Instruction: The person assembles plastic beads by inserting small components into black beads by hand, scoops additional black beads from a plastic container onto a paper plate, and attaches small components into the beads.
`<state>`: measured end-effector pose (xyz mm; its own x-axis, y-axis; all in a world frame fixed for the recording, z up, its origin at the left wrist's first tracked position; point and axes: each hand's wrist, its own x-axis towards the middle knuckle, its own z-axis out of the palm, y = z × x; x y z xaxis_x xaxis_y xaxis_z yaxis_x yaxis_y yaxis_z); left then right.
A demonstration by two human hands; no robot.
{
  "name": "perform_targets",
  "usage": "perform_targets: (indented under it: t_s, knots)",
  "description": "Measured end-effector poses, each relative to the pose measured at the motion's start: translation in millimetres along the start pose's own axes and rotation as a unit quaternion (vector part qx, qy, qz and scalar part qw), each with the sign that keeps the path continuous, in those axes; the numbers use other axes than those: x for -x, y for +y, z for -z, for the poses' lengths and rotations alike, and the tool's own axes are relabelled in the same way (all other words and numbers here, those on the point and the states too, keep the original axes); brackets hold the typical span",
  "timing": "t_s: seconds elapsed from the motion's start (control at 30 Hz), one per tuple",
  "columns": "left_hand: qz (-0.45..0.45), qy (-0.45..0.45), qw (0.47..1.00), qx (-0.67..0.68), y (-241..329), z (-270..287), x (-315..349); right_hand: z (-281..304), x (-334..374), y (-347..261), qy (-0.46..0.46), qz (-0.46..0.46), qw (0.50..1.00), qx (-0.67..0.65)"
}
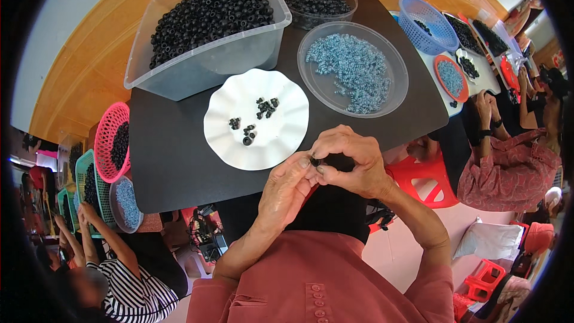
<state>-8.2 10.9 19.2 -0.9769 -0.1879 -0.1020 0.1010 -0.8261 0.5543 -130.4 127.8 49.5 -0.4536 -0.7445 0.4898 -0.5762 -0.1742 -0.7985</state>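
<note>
In front of my chest my two hands meet at the near edge of a dark table [173, 161]. Between the fingertips is a small round black part [315, 161], partly hidden. My left hand [284, 188] pinches it from the left, and my right hand [356, 161] closes on it from the right with thumb and forefinger. Just beyond my hands lies a white scalloped plate [257, 149] bearing several small black parts [266, 107]. A round clear tray [397, 93] of tiny bluish, coil-like pieces [353, 69] stands at the far right of the plate.
A large clear bin [203, 63] heaped with black parts and a round clear tub [353, 9] stand at the back. Co-workers sit at both sides, by a pink basket [101, 143] and a blue basket [439, 42]. A red stool [427, 173] is at right.
</note>
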Motion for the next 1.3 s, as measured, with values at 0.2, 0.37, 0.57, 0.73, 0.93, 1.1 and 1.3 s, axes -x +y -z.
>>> perform_targets:
  t_s: [0.2, 0.37, 0.57, 0.73, 0.93, 1.1, 1.3]
  knots:
    - [-0.009, -0.020, 0.999, 0.028, -8.2, 6.1, 0.6, -4.2, 7.5, 5.0, 0.000, -0.018, 0.999, -0.035]
    - [0.015, 0.010, 1.000, 0.022, -9.4, 4.9, 1.0, -6.0, 16.1, 10.9, -0.001, -0.070, 0.991, -0.111]
    - [0.034, -0.017, 0.995, 0.090, -13.3, 10.2, -5.0, -2.0, 11.2, 8.8, 0.010, -0.043, 0.995, -0.092]
    - [0.029, -0.029, 0.998, 0.039, -11.1, 10.7, -3.9, 20.9, -12.1, 11.4, 0.075, -0.029, 0.993, 0.081]
    - [0.020, -0.031, 0.998, 0.046, -13.0, 14.6, -3.0, 63.4, -67.6, 63.8, -0.012, -0.088, 0.960, 0.266]
    - [0.029, -0.019, 0.999, 0.030, -13.6, 15.4, -4.6, 51.1, -77.6, 76.7, -0.130, -0.019, 0.884, 0.449]
    - [0.037, -0.019, 0.997, 0.068, -8.6, 12.5, -6.0, 49.7, -75.1, 63.5, -0.052, -0.094, 0.941, 0.321]
